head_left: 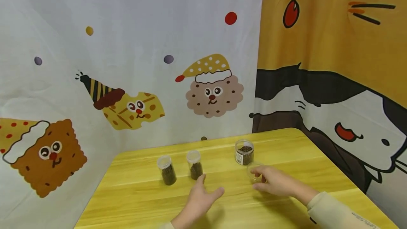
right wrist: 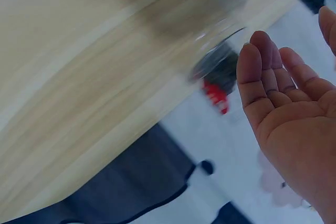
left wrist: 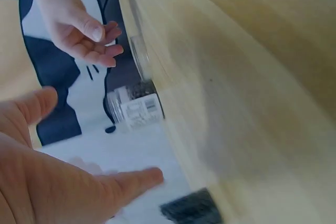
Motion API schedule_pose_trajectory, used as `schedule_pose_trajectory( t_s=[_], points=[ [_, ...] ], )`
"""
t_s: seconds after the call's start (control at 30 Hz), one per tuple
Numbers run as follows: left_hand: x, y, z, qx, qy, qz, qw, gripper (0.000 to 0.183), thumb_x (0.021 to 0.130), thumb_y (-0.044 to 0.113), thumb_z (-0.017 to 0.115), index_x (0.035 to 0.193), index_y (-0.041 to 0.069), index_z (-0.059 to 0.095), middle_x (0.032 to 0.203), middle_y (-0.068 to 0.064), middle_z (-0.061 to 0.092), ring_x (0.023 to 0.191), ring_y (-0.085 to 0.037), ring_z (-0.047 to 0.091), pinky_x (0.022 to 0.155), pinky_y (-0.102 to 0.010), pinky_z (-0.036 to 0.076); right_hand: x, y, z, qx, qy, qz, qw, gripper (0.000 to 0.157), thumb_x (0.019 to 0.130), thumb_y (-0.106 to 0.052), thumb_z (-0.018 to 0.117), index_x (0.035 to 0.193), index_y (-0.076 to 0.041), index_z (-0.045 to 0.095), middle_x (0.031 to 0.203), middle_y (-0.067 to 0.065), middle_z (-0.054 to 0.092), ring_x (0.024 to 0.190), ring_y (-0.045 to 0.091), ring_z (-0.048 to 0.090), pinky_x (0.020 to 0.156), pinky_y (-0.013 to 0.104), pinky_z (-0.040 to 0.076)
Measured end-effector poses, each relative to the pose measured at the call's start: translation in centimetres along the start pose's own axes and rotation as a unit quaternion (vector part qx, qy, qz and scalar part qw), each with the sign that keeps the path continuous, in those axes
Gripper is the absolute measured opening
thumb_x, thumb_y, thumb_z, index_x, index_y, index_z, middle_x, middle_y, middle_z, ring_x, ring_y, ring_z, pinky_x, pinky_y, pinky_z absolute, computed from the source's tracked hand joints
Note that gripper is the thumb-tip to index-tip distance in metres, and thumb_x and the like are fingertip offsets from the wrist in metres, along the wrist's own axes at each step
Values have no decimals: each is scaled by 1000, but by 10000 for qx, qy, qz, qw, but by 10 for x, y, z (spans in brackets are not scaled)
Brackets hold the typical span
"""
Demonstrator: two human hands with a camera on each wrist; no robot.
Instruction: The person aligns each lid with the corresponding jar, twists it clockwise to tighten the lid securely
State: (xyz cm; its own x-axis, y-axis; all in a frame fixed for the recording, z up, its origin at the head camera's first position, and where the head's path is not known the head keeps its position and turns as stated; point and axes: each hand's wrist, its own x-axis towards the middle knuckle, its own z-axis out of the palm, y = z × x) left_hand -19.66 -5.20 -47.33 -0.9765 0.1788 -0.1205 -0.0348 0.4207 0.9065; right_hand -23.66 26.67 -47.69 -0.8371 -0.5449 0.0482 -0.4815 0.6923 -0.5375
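In the head view my left hand is over the table, thumb spread and fingers extended toward a slim clear jar of dark contents. Another such jar stands upright to its left. My right hand hovers, fingers loosely bent, beside a clear round lid lying on the table. The left wrist view shows a gap between that hand and the lid. Behind the lid stands a wide clear jar, topless, partly filled with dark bits and bearing a barcode label. Neither hand holds anything.
The wood-grain table reaches back to a white curtain printed with cartoon biscuits. An orange curtain with cartoon animals hangs along its right edge.
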Motion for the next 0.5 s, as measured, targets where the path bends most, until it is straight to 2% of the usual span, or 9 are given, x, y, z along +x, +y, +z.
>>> schedule_pose_trajectory(
  t_s=[0.1,0.2,0.3,0.37,0.5],
  points=[
    [4,9,10,87,-205,323,9992,102,92,51,81,161,-8,34,161,-38,41,138,-57,52,109,-72,48,-6,12,-9,-156,116,294,9994,57,98,-34,79,138,5,65,122,17,72,92,15,66,72,29,56],
    [16,20,23,270,-87,565,9980,102,89,50,85,160,-5,38,158,-34,47,135,-51,58,110,-68,50,-9,18,-16,-312,333,555,9974,57,97,-35,80,136,4,66,126,19,72,94,19,68,73,32,58],
    [38,30,39,412,167,646,9969,105,86,52,87,161,-1,38,159,-29,49,138,-47,57,113,-66,48,-7,20,-18,-539,624,725,9940,56,95,-36,82,132,2,68,127,19,72,97,27,72,78,39,62],
    [55,33,51,467,341,638,9963,108,85,55,87,163,2,35,162,-26,47,146,-46,51,116,-65,46,-4,21,-17,-713,782,780,9913,54,93,-37,84,129,1,70,126,18,74,100,32,74,82,46,64],
    [89,35,72,398,614,629,9953,115,84,60,87,166,4,30,167,-23,41,152,-45,44,119,-63,44,5,24,-10,-1050,826,931,9867,57,93,-40,84,129,1,71,127,18,75,112,39,73,95,56,61]
  ],
)
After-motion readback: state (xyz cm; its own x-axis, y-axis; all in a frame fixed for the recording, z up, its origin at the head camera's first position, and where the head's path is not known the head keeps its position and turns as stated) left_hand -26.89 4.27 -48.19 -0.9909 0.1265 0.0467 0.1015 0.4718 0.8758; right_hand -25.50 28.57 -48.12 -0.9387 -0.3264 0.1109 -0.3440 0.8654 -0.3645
